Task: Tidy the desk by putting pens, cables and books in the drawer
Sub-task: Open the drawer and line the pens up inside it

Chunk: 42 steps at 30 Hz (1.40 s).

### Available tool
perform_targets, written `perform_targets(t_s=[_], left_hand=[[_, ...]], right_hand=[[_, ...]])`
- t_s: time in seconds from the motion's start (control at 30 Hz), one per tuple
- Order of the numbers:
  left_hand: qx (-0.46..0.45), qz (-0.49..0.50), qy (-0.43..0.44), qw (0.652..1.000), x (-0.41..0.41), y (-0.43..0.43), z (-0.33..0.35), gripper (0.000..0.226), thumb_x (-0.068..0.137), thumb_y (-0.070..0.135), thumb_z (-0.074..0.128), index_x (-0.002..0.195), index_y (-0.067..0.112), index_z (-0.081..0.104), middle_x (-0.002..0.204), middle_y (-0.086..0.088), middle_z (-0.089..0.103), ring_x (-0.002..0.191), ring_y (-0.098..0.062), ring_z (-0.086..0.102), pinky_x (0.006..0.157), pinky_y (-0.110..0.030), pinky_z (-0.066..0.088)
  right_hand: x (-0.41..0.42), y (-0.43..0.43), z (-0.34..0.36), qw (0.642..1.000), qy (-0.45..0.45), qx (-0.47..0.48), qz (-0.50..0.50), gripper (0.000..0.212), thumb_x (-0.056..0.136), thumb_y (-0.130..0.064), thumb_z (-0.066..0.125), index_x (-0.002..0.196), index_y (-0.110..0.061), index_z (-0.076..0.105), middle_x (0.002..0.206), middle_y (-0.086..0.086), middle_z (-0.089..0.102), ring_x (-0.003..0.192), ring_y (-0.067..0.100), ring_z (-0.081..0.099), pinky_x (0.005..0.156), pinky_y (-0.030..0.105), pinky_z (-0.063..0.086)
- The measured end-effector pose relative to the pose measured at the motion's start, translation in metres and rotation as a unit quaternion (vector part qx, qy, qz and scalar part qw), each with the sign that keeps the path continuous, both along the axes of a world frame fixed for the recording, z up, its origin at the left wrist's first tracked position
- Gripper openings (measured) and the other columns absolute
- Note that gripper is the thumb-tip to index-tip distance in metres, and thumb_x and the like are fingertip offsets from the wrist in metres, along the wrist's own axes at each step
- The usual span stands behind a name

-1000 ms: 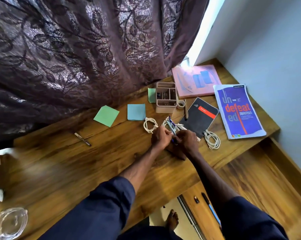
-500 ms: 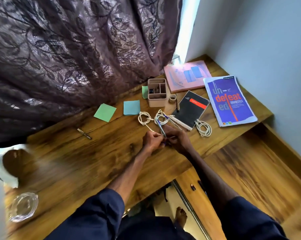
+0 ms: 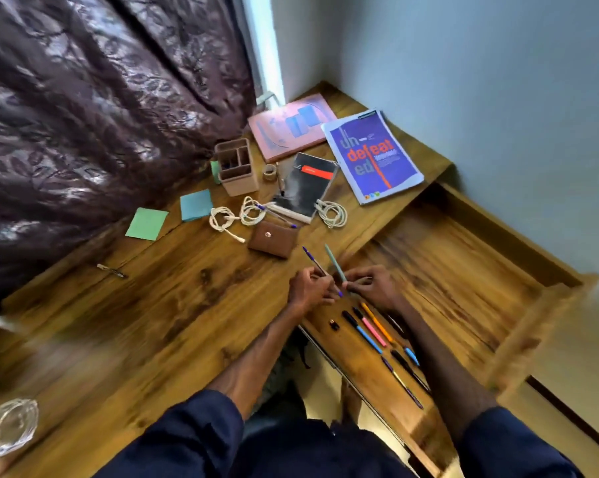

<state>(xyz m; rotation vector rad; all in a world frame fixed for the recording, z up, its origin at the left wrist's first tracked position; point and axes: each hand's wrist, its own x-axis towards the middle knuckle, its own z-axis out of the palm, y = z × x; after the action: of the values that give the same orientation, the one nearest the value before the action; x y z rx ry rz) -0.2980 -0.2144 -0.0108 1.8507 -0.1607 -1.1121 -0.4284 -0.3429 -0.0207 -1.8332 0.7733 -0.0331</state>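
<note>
Desk [image 3: 160, 326]: wooden, filling my view from 7 to 1 o'clock.
Drawer [image 3: 463, 281]: pulled open at 4 o'clock, its floor bare at the far end; I see a row of pens [image 3: 372, 327] on its near edge, just under my hands.
Books: purple magazine [image 3: 374, 157], pink book [image 3: 291, 127] and black notebook [image 3: 306, 184] lie at 1 o'clock, well beyond my hands.
Cables: three white coils [image 3: 332, 212] near the notebook, at 12 o'clock from my hands.
Brown pouch [image 3: 273, 238]: between the coils and my hands.
Left hand [image 3: 308, 288]: pinching a purple pen [image 3: 320, 269], tilted up.
Right hand [image 3: 372, 288]: fingers closed on a pale green pen [image 3: 335, 263], above the drawer's edge.
</note>
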Motion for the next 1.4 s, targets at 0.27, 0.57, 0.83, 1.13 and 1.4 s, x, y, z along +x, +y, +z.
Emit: perform_targets(t_s=[0.27, 0.57, 0.83, 1.13, 1.4], left_hand=[[0.049, -0.101, -0.023, 0.993, -0.087, -0.036, -0.027, 0.016, 0.094, 0.014, 0.066, 0.083, 0.003, 0.069, 0.078, -0.019, 0.076, 0.057, -0.02, 0.071, 0.052, -0.029, 0.061], [0.106, -0.139, -0.066, 0.982, -0.095, -0.043, -0.052, 0.018, 0.091, 0.013, 0.069, 0.087, -0.004, 0.074, 0.072, -0.012, 0.075, 0.06, -0.019, 0.074, 0.063, -0.038, 0.065], [0.113, -0.146, -0.057, 0.981, -0.093, -0.045, -0.063, 0.021, 0.096, 0.014, 0.068, 0.095, -0.006, 0.071, 0.079, -0.018, 0.076, 0.059, -0.017, 0.072, 0.059, -0.032, 0.064], [0.128, -0.148, -0.045, 0.98, -0.097, -0.044, -0.071, 0.021, 0.095, 0.015, 0.068, 0.091, -0.004, 0.073, 0.078, -0.019, 0.076, 0.058, -0.019, 0.072, 0.06, -0.035, 0.064], [0.138, -0.167, -0.056, 0.975, -0.103, -0.045, -0.073, 0.016, 0.094, 0.015, 0.069, 0.087, 0.002, 0.074, 0.08, -0.014, 0.077, 0.068, -0.024, 0.077, 0.066, -0.041, 0.065]], right_hand=[[-0.132, -0.029, -0.058, 0.951, 0.231, -0.102, -0.179, 0.01, 0.079, -0.017, 0.08, 0.089, -0.02, 0.079, 0.088, -0.001, 0.077, 0.079, 0.014, 0.068, 0.07, 0.023, 0.047], [-0.125, -0.029, -0.099, 0.932, 0.301, -0.154, -0.129, 0.011, 0.085, -0.013, 0.073, 0.094, -0.018, 0.078, 0.092, 0.006, 0.077, 0.085, 0.023, 0.073, 0.07, 0.027, 0.054], [-0.12, -0.03, -0.117, 0.924, 0.315, -0.182, -0.117, 0.013, 0.084, -0.013, 0.073, 0.095, -0.019, 0.078, 0.091, 0.006, 0.076, 0.084, 0.025, 0.073, 0.072, 0.034, 0.061], [-0.118, -0.03, -0.117, 0.925, 0.319, -0.187, -0.089, 0.009, 0.087, -0.015, 0.073, 0.095, -0.015, 0.077, 0.09, 0.005, 0.074, 0.083, 0.023, 0.071, 0.069, 0.031, 0.058], [-0.12, -0.028, -0.114, 0.932, 0.274, -0.217, -0.098, 0.022, 0.092, -0.026, 0.069, 0.106, -0.009, 0.069, 0.105, 0.009, 0.067, 0.097, 0.024, 0.062, 0.08, 0.035, 0.055]])
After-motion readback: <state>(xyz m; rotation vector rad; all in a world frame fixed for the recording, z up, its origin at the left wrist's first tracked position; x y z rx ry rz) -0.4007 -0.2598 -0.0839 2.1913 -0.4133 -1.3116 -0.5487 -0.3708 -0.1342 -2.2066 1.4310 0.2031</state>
